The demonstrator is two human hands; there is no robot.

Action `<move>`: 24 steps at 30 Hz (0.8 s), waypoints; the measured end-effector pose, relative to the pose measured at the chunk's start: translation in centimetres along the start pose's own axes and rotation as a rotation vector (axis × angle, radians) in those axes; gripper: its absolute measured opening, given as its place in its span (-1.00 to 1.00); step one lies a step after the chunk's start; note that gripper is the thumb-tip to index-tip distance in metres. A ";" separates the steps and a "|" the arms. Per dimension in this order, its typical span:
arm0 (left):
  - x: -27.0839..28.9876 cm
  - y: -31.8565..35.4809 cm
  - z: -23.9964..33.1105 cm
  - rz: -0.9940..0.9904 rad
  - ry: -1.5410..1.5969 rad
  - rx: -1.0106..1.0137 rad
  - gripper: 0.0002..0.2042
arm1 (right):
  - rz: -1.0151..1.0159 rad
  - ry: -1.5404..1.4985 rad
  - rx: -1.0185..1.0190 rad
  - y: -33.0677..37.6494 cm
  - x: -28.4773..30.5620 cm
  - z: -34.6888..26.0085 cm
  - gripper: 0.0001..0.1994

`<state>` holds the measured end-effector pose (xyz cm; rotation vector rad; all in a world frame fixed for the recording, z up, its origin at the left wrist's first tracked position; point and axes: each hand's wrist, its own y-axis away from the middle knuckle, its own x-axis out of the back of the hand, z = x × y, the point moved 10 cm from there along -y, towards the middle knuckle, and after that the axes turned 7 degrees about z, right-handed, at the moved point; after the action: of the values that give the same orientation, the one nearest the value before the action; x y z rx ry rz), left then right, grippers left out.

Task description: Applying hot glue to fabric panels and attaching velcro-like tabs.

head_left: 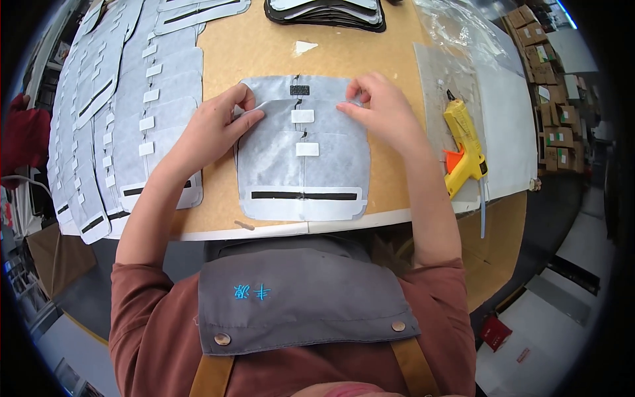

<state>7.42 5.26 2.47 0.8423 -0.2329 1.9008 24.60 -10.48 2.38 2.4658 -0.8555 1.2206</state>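
This is a small manufacturing workshop, a hand-assembly station for fabric parts. The plywood tabletop (264,46) carries long overlapping rows of identical grey fabric pieces (119,112), a stack of black-edged pieces (327,13) at the far edge and a yellow glue gun (465,142) on a work mat. Stacked cardboard boxes (552,86) stand along the right, and the person wears a grey work apron (297,298).

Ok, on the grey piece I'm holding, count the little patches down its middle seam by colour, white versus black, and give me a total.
On the grey fabric piece, pinched at its top by the left hand and right hand:
White patches: 2
Black patch: 1
Total: 3
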 end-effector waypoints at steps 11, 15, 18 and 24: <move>0.5 2.8 -1.5 0.167 0.180 -0.090 -0.78 | -0.091 -0.135 -0.065 1.5 -0.5 0.3 -0.72; 0.9 3.0 -1.5 0.255 0.021 -0.036 -0.67 | -0.094 -0.034 -0.149 2.3 -0.8 1.4 -0.71; 0.6 2.9 -1.3 0.279 0.007 -0.037 -0.64 | -0.036 -0.048 -0.140 2.8 -0.6 1.2 -0.70; 0.1 3.2 -0.9 0.332 -0.126 -0.123 -0.56 | 0.050 -0.028 -0.102 3.5 0.3 0.9 -0.73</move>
<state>4.29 4.24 2.45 0.8815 -0.5917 2.1153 23.15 -13.79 1.94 2.3992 -0.9676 1.1310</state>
